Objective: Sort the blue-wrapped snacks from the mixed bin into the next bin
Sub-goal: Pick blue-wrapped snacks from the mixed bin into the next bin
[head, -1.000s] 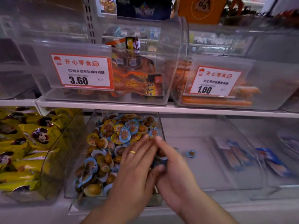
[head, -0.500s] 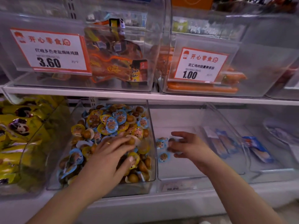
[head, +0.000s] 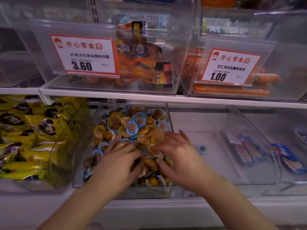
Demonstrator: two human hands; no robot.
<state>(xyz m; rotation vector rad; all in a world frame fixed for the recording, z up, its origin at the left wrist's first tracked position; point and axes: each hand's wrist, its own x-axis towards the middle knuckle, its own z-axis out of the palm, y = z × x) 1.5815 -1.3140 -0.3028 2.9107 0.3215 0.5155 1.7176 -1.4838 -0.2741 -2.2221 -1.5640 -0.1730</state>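
I rake both hands — left hand (head: 119,156), right hand (head: 174,151), fingers spread, gripping nothing — through the mixed bin (head: 167,117) at centre frame; blue-wrapped snacks (head: 132,128) look light and slippery — pinch rims.

A clear plastic mixed bin (head: 167,113) at the lower centre of the frame is heaped with small round snack cups, blue-rimmed (head: 132,129) and yellow-rimmed (head: 99,131) jumbled together. Just to its right, the clear plastic next bin (head: 235,123) holds a single blue-rimmed cup (head: 202,149) lying flat on its floor.
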